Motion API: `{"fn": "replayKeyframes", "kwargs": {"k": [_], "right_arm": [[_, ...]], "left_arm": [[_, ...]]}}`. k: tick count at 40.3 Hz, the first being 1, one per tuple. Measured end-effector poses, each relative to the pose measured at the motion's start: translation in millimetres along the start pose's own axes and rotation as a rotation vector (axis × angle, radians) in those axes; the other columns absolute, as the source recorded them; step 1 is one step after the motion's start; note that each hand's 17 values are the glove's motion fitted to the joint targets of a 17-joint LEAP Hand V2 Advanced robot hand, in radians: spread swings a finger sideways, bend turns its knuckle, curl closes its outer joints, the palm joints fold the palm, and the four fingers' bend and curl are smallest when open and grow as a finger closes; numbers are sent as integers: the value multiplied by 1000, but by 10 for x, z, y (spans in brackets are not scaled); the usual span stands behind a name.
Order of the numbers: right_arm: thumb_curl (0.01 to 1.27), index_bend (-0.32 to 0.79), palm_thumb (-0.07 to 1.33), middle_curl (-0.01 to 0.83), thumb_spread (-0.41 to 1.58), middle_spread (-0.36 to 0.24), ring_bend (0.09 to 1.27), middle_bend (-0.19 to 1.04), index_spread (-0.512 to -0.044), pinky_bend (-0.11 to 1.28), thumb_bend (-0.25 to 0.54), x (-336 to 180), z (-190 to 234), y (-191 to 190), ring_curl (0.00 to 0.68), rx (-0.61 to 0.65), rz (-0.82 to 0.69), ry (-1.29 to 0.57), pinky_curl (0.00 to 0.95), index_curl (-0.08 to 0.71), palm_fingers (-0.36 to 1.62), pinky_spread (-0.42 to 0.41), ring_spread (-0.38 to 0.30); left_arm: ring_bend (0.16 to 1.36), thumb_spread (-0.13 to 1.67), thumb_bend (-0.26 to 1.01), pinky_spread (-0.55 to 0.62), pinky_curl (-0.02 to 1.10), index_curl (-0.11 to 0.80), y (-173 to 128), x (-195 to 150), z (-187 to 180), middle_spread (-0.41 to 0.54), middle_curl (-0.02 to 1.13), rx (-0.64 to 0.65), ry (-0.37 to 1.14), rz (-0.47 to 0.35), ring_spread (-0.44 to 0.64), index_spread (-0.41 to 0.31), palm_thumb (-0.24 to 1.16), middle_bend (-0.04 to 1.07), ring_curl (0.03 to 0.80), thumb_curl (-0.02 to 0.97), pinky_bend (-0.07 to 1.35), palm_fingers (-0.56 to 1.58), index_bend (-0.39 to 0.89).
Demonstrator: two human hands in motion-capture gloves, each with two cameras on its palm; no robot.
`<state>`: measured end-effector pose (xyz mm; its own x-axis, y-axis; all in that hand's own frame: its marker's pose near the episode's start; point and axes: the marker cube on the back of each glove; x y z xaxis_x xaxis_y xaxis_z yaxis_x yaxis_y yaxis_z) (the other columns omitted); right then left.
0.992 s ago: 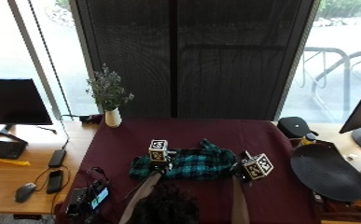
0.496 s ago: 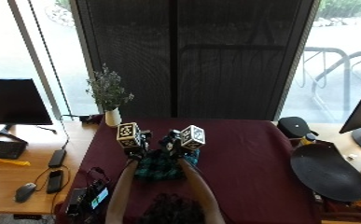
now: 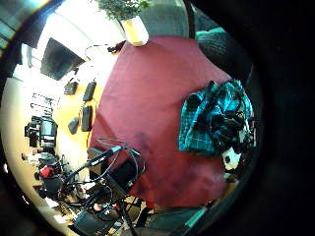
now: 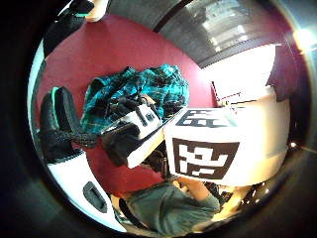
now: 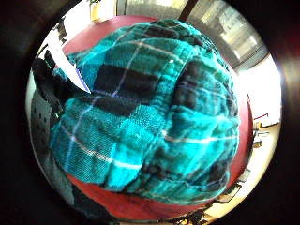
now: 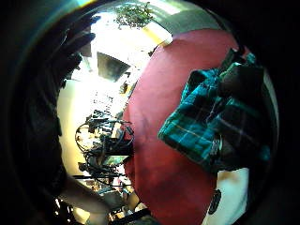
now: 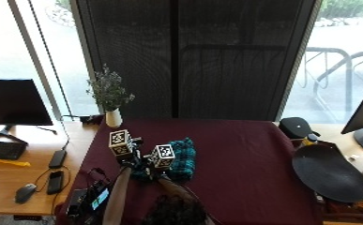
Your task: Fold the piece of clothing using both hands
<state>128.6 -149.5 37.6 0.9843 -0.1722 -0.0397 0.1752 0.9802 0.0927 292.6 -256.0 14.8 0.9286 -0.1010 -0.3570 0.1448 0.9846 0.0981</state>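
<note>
1. One piece of clothing (image 7: 180, 159), teal-and-black plaid with thin pale lines, lies bunched in a compact heap on the maroon tablecloth (image 7: 243, 154), toward the table's left half and near the person's edge.
2. One left hand (image 7: 130, 157) in a black glove sits at the left edge of the heap. Its little-finger palm view shows the clothing (image 3: 216, 118) lying on the cloth just beside the palm. Whether its fingers curl on the fabric cannot be told.
3. One right hand (image 7: 159, 165) in a black glove sits on the near side of the heap, just beside the left hand. Its little-finger palm view is filled almost wholly by the plaid fabric (image 5: 150, 117), so the clothing is close against that palm. Its thumb-side view shows a dark fold of the garment (image 6: 220, 122) on the maroon cloth. The grip itself cannot be told.
4. One white vase (image 7: 113, 118) holding a sprig of small-leaved greenery stands at the far left corner of the tablecloth, well apart from the clothing.
5. One dark monitor (image 7: 12, 102) stands on the wooden desk (image 7: 18, 173) at the left, with a keyboard (image 7: 0, 150) below it and a mouse (image 7: 25, 192) near the front edge.
6. One black round object (image 7: 328, 172) rests at the table's right side.
</note>
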Motion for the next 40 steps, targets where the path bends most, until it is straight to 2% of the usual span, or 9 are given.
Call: {"fn": "replayKeyframes", "kwargs": {"k": [7, 8, 11, 15, 21, 26, 30, 34, 40], "right_arm": [[624, 90, 1036, 355, 596, -224, 599, 108, -304, 709, -33, -21, -90, 161, 440, -299, -228, -234, 371, 228, 1043, -347, -275], [616, 68, 1033, 333, 656, -205, 590, 53, -306, 733, -24, 30, -156, 155, 436, -352, -284, -290, 379, 221, 925, -327, -271], [587, 190, 972, 327, 795, -160, 472, 88, -318, 646, -37, 313, -452, 156, 448, -528, -334, -427, 399, 285, 477, -140, -170], [546, 148, 881, 315, 954, -130, 410, 140, -330, 640, -44, 850, -953, 155, 412, -659, -159, -381, 371, 275, 427, -8, -90], [493, 148, 770, 309, 1123, -85, 366, 163, -336, 631, -37, 1534, -1722, 195, 363, -531, 68, 63, 341, 277, 409, 122, -8], [464, 162, 725, 318, 1205, -58, 316, 179, -339, 617, -24, 2116, -2076, 194, 350, -255, 271, 424, 336, 290, 370, 181, 51], [444, 169, 694, 322, 1243, -51, 292, 181, -341, 601, -23, 2421, -2085, 232, 343, -117, 325, 448, 331, 300, 362, 210, 75], [431, 162, 681, 325, 1270, -45, 282, 180, -342, 594, -17, 2534, -2111, 353, 338, -29, 355, 465, 328, 305, 367, 226, 90], [419, 157, 669, 330, 1296, -34, 270, 178, -342, 588, -14, 2647, -2019, 451, 337, 7, 345, 508, 328, 311, 371, 240, 103]], "left_arm": [[463, 1506, 182, 239, 381, 368, -19, 53, 93, -51, 418, -10, 20, 23, 119, -124, 775, 191, 343, 415, 319, 522, 142], [463, 1506, 182, 239, 381, 367, -20, 68, 90, -51, 418, -10, 22, 24, 118, -124, 776, 190, 343, 417, 319, 522, 142], [462, 1505, 180, 239, 382, 365, -20, 126, 67, -52, 419, -16, 33, 30, 118, -124, 777, 190, 343, 424, 317, 523, 143], [461, 1503, 181, 239, 383, 363, -7, 251, 30, -52, 419, -31, 52, 67, 117, -124, 786, 189, 343, 431, 316, 524, 143], [458, 1496, 166, 239, 385, 361, -19, 464, 97, -50, 420, -54, 29, 107, 118, -124, 770, 189, 343, 439, 314, 524, 144], [457, 1469, 108, 240, 389, 360, 67, 706, 87, -44, 419, -53, -12, 139, 125, -124, 677, 186, 343, 422, 315, 515, 142], [462, 1452, 76, 241, 392, 359, 131, 883, 100, -36, 416, -68, -32, 164, 132, -119, 633, 179, 343, 413, 319, 509, 144], [460, 1431, 42, 242, 393, 360, 421, 1039, -125, -32, 414, -142, -58, 169, 136, -118, 587, 182, 343, 403, 320, 502, 149], [461, 1417, 14, 249, 397, 360, 559, 1145, -95, -23, 408, -236, -82, 160, 142, -117, 559, 180, 343, 392, 322, 495, 150]]}}
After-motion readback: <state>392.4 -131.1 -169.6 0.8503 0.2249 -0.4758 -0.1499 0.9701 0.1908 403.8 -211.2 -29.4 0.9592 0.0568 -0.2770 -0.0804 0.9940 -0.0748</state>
